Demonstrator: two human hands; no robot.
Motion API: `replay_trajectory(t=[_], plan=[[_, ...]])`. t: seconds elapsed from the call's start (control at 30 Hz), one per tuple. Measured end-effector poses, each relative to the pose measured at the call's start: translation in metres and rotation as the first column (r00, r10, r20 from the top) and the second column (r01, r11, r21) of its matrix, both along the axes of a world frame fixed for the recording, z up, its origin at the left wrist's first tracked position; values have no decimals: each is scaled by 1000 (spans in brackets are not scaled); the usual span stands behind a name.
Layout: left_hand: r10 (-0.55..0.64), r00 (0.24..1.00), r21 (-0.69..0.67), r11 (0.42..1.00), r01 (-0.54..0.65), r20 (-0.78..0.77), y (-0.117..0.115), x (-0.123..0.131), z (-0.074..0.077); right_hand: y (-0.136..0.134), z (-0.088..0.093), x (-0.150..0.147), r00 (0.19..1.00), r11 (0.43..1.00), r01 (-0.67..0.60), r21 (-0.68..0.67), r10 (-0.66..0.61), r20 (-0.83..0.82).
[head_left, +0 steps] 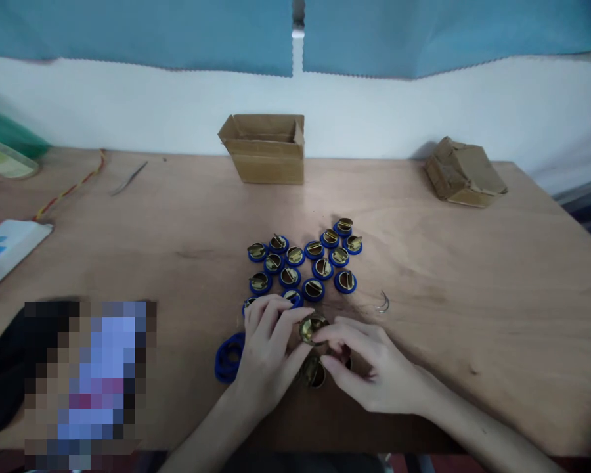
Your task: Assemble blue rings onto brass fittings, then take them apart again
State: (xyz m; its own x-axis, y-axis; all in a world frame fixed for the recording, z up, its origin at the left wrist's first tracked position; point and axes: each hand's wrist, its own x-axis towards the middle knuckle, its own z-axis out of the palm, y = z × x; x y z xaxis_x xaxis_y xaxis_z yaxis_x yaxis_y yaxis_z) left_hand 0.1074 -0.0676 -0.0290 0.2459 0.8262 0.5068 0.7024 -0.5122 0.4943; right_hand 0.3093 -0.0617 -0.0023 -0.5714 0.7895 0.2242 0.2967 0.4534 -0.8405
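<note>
A small round brass-coloured metal piece (313, 329) is held at the front middle of the table. The fingertips and thumb of my left hand (270, 348) close around its left side. At its right side, the bent fingers of my right hand (372, 364) touch it, the index fingertip on its inner face. Just beneath lies another brass-coloured round piece with a flap (315, 373), partly covered by my hands. Beyond my fingers sit several blue-rimmed discs with brass-coloured clips (323, 268). Left of my left hand is a pile of blue rings (228, 358), partly hidden.
An open cardboard box (270, 161) stands at the back; a crumpled cardboard box (465, 174) lies back right. Thin curved metal bits (384, 303) lie right of the discs. At left are a white block (14, 246), a twisted red-yellow cord (71, 187) and a blurred-out patch.
</note>
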Motion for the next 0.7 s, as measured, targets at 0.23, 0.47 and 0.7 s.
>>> replay_trajectory(t=[0.23, 0.47, 0.7], plan=[[32, 998, -50, 998, -29, 58, 1, 1, 3, -6, -10, 3, 980, 974, 178, -140, -188, -66], [-21, 983, -171, 984, 53, 185, 3, -1, 9, 7, -5, 0, 955, 870, 43, -491, -180, -235], [-54, 991, -66, 996, 62, 119, -1, 3, 5, 9, -13, -2, 902, 697, -222, -682, -120, -415]])
